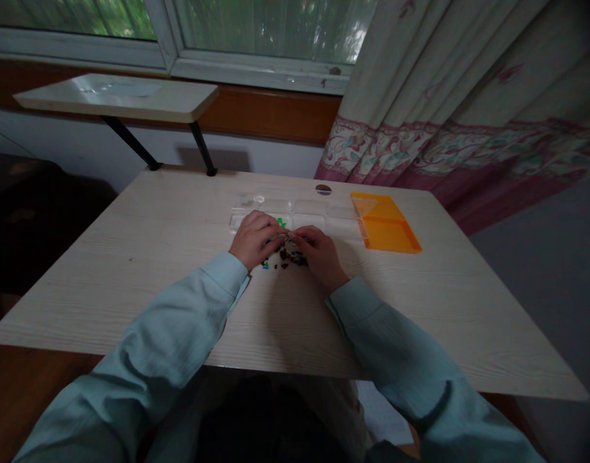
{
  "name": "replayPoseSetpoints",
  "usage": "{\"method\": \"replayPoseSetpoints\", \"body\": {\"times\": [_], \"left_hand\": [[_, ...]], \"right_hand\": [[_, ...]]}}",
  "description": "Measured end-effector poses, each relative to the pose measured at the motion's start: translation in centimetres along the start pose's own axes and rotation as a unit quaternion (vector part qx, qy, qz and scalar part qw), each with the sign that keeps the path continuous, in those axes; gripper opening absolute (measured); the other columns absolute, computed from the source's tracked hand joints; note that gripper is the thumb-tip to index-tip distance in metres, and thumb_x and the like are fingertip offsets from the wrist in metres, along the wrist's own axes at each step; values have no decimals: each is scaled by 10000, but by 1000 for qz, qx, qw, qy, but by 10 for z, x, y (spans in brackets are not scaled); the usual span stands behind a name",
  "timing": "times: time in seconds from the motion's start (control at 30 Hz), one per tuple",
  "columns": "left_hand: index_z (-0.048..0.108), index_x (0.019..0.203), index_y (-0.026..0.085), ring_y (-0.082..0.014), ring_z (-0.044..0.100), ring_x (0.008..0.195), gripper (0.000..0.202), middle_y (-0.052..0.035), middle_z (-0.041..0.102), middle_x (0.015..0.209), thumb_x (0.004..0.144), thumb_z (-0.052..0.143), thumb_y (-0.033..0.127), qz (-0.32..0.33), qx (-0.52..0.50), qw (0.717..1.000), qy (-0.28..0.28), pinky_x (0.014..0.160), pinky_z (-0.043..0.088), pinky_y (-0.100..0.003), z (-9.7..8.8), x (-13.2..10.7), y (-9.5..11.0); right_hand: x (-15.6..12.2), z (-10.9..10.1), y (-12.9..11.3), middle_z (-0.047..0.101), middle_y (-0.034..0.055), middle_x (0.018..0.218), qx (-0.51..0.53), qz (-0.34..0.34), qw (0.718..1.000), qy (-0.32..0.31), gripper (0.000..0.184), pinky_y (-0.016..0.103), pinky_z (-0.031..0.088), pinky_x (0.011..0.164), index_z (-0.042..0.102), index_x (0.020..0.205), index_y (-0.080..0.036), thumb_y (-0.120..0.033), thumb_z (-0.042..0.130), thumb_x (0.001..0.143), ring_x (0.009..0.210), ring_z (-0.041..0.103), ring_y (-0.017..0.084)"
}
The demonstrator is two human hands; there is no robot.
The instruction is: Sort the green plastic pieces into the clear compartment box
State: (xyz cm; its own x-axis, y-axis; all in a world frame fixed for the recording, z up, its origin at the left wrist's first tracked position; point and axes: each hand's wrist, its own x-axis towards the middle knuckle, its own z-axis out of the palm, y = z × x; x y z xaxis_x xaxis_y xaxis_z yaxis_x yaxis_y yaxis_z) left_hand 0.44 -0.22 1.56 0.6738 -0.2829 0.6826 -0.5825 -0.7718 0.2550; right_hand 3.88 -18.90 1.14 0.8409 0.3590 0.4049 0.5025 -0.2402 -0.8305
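Observation:
Both hands meet over a scattered pile of small dark, blue and green pieces point(285, 258) in the middle of the table. My left hand point(257, 239) has its fingers bent together at the pile's far left side. My right hand point(318, 252) pinches at the pile's far right side, its fingertips close to those of the left. Whatever lies between the fingertips is too small to make out. Just behind the hands stands a clear plastic compartment box point(310, 209), with some bright green pieces point(280, 222) showing at its near left part.
An orange two-part tray point(388, 224) lies right of the clear box. A round cable hole point(323, 190) sits near the table's back edge. At the back left, a raised shelf point(121, 96) stands on black legs. A curtain point(434, 96) hangs behind the right side.

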Motion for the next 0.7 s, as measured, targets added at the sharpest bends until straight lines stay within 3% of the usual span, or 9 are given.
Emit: {"method": "replayPoseSetpoints", "body": {"times": [0.3,0.6,0.7], "left_hand": [[677,974,248,-187,513,908,181,-31,627,878,877,558,343,-13,-2,1000,12,842,406,-371,0,0,-2],[650,805,212,-208,498,910,226,-37,602,862,874,539,397,-175,56,977,105,870,391,-389,0,-4,-26],[653,788,210,-221,484,926,230,-43,593,862,871,540,393,-211,83,967,116,875,383,-395,0,-6,-32]], "right_hand": [[-1,1,2,636,37,842,-20,-40,999,-6,313,322,468,786,675,839,-223,-485,510,881,827,589,169],[1,-7,2,655,56,896,-55,-26,995,82,295,315,475,730,707,892,-215,-424,498,897,866,595,180],[5,-13,6,660,54,897,-82,-20,993,79,301,312,468,707,705,904,-212,-409,478,904,868,589,183]]}}
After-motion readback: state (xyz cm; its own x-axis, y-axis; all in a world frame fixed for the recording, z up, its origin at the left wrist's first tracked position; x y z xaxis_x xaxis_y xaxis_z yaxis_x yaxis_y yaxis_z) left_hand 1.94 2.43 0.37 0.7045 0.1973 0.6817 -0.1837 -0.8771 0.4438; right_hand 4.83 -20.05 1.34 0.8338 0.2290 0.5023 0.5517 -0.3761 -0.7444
